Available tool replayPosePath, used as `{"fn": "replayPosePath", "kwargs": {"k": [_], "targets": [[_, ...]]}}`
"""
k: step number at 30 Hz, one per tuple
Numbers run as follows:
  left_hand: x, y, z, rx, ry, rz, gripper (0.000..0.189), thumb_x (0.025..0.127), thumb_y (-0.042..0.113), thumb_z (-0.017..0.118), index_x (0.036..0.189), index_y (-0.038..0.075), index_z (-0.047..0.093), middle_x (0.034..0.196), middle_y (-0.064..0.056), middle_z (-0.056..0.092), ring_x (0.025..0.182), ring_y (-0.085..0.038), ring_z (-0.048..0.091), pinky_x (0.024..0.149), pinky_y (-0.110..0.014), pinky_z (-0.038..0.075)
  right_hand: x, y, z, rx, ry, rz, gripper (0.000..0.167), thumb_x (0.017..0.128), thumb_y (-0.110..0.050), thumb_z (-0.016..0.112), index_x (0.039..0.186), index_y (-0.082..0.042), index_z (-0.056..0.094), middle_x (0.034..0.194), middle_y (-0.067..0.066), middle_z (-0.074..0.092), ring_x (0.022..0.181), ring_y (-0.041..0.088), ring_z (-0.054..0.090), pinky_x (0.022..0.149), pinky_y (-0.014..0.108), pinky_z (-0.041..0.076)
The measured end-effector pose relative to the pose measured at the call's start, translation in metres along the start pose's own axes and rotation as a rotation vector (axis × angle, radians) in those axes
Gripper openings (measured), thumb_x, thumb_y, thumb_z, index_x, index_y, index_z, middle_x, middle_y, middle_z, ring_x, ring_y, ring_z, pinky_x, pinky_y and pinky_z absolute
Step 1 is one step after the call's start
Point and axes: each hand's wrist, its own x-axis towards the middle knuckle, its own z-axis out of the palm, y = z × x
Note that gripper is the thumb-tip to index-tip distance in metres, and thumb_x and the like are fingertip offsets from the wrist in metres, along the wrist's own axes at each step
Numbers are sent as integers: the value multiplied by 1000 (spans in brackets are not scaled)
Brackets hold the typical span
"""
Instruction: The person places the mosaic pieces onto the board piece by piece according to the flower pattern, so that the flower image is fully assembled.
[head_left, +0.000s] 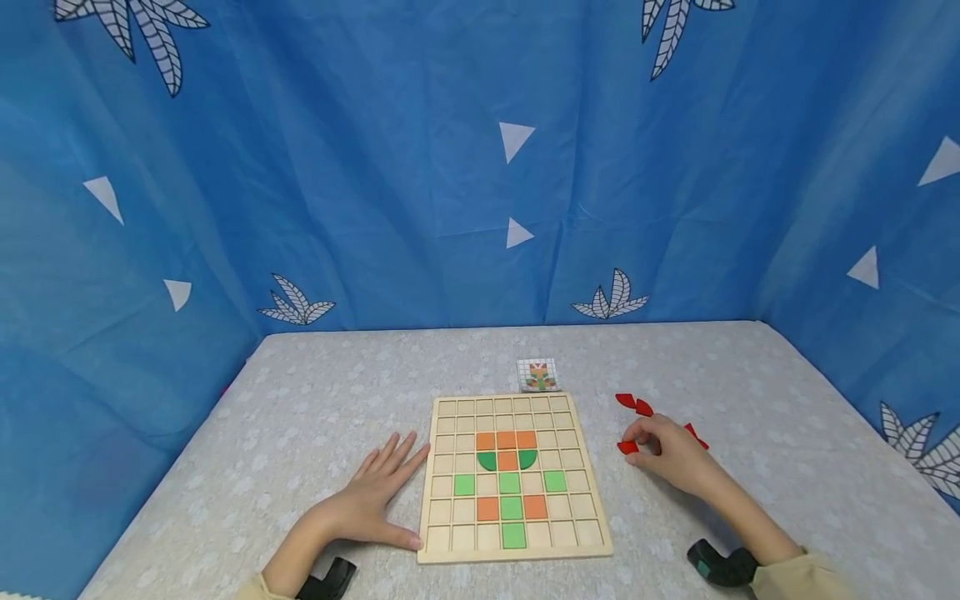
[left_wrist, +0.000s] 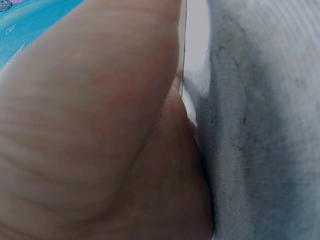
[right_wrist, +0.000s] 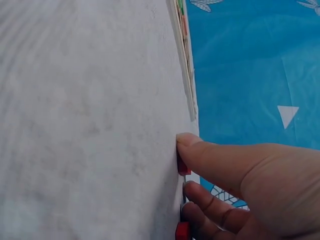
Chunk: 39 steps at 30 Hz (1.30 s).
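A wooden grid board lies flat on the table, with orange squares, light green squares and two dark green quarter-circles in its cells. My left hand rests on the table with fingers spread, its thumb and fingertips at the board's left edge. To the right of the board, my right hand pinches a red piece between thumb and forefinger, low over the cloth. In the right wrist view my thumb covers part of this red piece.
Two red pieces lie beyond my right hand, and more red shows just past its knuckles. A small pattern card sits behind the board. Blue curtains enclose the patterned tablecloth at the back and sides.
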Motion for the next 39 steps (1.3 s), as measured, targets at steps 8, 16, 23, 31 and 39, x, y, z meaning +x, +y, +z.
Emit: {"fn": "replayPosePath", "kwargs": {"k": [8, 16, 23, 31, 39], "targets": [[0, -1, 1, 12, 13, 1, 115, 65, 61, 75, 150, 8, 20, 153, -19, 4, 137, -41, -4, 103, -61, -1, -2, 0, -3, 2, -21, -26, 23, 73, -1, 78, 79, -15, 59, 73, -4, 48, 64, 12, 43, 55, 25, 39], [0, -3, 3, 20, 10, -2, 115, 65, 62, 75, 151, 10, 18, 154, -18, 4, 138, -40, -5, 103, -61, -1, -1, -3, -3, 7, -32, 5, 20, 73, 0, 77, 83, -12, 63, 71, -6, 50, 62, 12, 46, 55, 25, 41], [0, -3, 2, 15, 2, -13, 115, 65, 62, 74, 151, 10, 18, 154, -17, 4, 138, -38, -5, 103, -60, -1, -1, -5, -6, 29, -44, 29, 18, 75, -6, 78, 90, -8, 68, 68, -5, 50, 59, 11, 44, 52, 25, 39], [0, -1, -1, 10, -6, -14, 114, 66, 62, 74, 151, 10, 18, 154, -17, 3, 138, -38, -5, 104, -60, -1, 0, -4, -7, 101, -42, 29, 13, 78, -1, 74, 91, -4, 69, 67, -3, 52, 53, 10, 48, 48, 24, 43], [0, -2, 0, 15, -9, -18, 114, 66, 62, 74, 151, 10, 18, 154, -17, 2, 138, -37, -6, 104, -59, -2, 1, -4, -8, 186, -69, 16, 11, 85, -2, 67, 96, 1, 67, 68, -1, 56, 52, 11, 50, 46, 25, 45]]}}
